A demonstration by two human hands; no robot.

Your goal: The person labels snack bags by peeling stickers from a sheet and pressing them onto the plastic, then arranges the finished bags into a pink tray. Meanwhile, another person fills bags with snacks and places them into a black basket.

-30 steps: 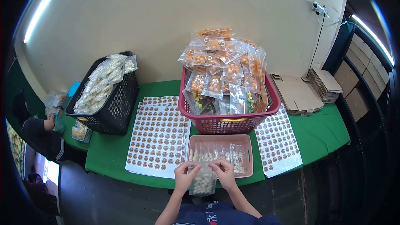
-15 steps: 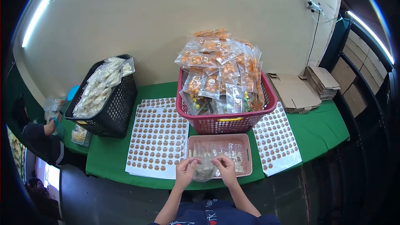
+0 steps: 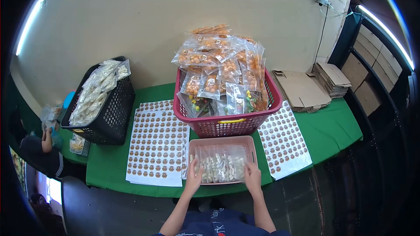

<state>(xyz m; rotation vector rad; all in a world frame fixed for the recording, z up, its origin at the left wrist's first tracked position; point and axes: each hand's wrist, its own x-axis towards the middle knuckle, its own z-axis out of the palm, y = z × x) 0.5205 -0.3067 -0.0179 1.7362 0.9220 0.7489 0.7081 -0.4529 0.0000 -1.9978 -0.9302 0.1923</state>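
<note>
A pink tray [image 3: 251,145] stands at the table's front edge, with clear plastic bags [image 3: 221,166] of pale, whitish pieces lying side by side in it. My left hand [image 3: 193,179] is at the left side of these bags, its fingers stretched upward and the thumb apart. On the right side, my right hand [image 3: 252,178] has its fingers curled at the edge of a bag that looks slightly blurred. The exact contact of the fingertips is hard to see.
Behind the tray stands a maroon basket [image 3: 205,127] piled with bags of orange balls. Sticker sheets [image 3: 155,148] lie left, another sticker sheet [image 3: 286,142] right. A black basket [image 3: 111,120] holds pale bags. Flattened cardboard [image 3: 302,89] lies back right. Another person's arm [image 3: 47,142] shows far left.
My hands have moved apart to either side of the tray. The bag that they held up by its top edge is now down among the bags in the tray. The view has shifted slightly.
</note>
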